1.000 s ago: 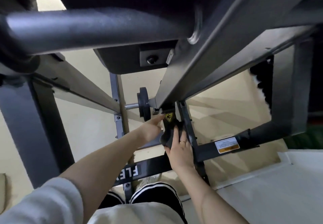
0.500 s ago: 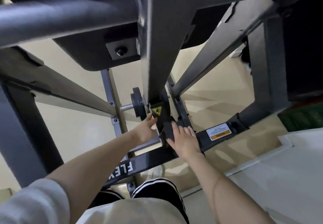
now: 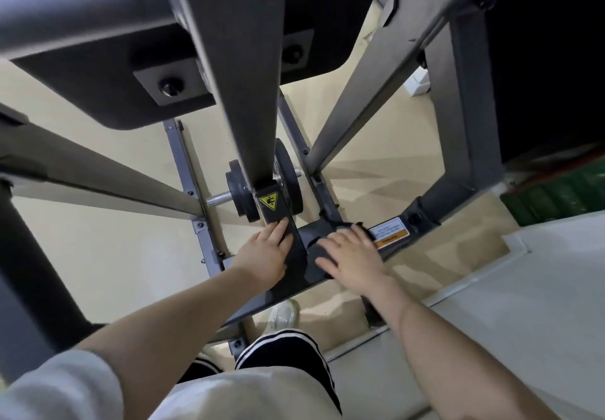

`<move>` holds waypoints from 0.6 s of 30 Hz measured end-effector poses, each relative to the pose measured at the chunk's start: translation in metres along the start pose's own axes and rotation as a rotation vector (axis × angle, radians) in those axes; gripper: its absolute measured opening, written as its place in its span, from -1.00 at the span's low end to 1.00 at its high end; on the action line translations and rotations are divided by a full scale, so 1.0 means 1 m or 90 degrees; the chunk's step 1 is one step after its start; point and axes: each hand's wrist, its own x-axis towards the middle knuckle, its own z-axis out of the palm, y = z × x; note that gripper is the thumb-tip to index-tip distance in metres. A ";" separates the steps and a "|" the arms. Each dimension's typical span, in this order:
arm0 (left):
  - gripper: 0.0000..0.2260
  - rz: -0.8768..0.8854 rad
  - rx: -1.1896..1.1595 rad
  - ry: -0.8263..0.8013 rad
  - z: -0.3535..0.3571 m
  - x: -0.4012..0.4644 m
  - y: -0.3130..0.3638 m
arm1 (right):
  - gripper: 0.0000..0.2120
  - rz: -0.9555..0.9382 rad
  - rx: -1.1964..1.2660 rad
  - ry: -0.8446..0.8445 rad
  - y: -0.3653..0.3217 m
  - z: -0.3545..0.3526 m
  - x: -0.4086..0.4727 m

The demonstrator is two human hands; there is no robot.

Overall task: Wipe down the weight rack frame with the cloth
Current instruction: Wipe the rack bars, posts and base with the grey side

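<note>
The dark grey weight rack frame [image 3: 235, 92] fills the view, its centre upright running down to a base crossbar [image 3: 294, 283] on the floor. My left hand [image 3: 265, 252] lies flat with fingers apart against the foot of the upright, just below a yellow warning sticker [image 3: 269, 201]. My right hand [image 3: 352, 255] presses a dark cloth [image 3: 345, 226] onto the crossbar, right of the upright. Only the cloth's far edge shows past my fingers. A white and orange label [image 3: 391, 233] sits just beyond that hand.
Black weight plates [image 3: 240, 193] hang on a short bar either side of the upright. A black pad [image 3: 98, 69] overhangs at top left. Diagonal struts cross left and right. My shoe [image 3: 283, 314] stands under the crossbar. A pale raised floor [image 3: 523, 288] lies right.
My right hand has slid with the cloth off the upright's foot and rightward onto the crossbar, now lying flat. My left hand moved down the upright. The view has shifted right.
</note>
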 end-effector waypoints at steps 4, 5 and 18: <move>-0.33 -0.009 0.046 0.047 -0.003 0.006 0.006 | -0.54 0.188 -0.054 0.016 0.054 -0.010 0.003; -0.28 -0.013 0.064 0.044 -0.002 0.008 0.005 | -0.53 0.209 -0.063 0.015 0.060 -0.010 0.007; -0.36 0.027 -0.046 -0.024 -0.015 0.014 -0.025 | -0.63 0.186 0.082 0.130 -0.069 0.021 0.008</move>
